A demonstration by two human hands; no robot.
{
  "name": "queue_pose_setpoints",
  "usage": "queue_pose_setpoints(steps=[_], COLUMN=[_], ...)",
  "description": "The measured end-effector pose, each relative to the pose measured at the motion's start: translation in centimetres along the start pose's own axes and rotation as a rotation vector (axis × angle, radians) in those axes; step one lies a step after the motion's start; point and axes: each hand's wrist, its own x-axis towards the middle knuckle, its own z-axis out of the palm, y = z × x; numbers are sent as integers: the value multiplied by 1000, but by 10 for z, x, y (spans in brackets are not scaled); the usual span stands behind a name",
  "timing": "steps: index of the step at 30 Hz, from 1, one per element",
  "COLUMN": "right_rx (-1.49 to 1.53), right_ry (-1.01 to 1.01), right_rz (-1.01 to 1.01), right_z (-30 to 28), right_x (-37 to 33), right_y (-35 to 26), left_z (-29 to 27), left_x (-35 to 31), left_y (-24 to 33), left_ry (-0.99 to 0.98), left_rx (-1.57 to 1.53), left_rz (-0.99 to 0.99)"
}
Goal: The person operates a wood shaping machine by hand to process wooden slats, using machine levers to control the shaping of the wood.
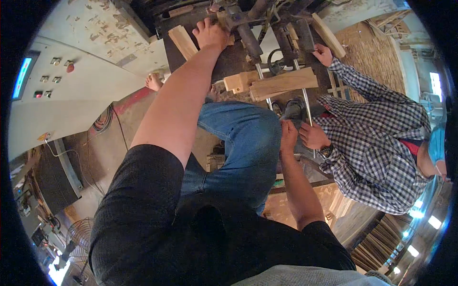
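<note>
My left hand [211, 35] reaches far forward onto the dark machine table [179, 64]. Its fingers are apart and lie near the clamp parts at the machine's head; what is under the palm is hidden. Just left of it a pale wooden piece [182, 43] lies slanted. My right hand [288, 137] is low beside my knee, its fingers closed; anything inside them is hidden. In front of it, a wooden board [284, 84] and a notched wooden block [240, 82] lie across two shiny metal rods [309, 107].
At right, a co-worker in a checked shirt [377, 143] has one hand [315, 137] beside my right hand, another [324, 55] near the machine. A control panel [57, 71] with buttons stands left. Cables [102, 119] hang by the floor. Stacked wood strips [381, 238] lie lower right.
</note>
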Motion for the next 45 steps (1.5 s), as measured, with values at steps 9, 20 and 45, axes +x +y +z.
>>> queue_pose_setpoints(steps=[9, 20, 45], right_rx=[-50, -63, -86], right_ry=[-54, -49, 1], right_rz=[12, 58, -60], right_z=[1, 6, 12], right_x=[3, 4, 6], right_y=[-7, -10, -16], left_z=[32, 38, -75], left_x=[8, 6, -54], left_y=[3, -1, -92], left_ry=[160, 124, -226], left_rx=[-55, 68, -157], left_rz=[68, 164, -403])
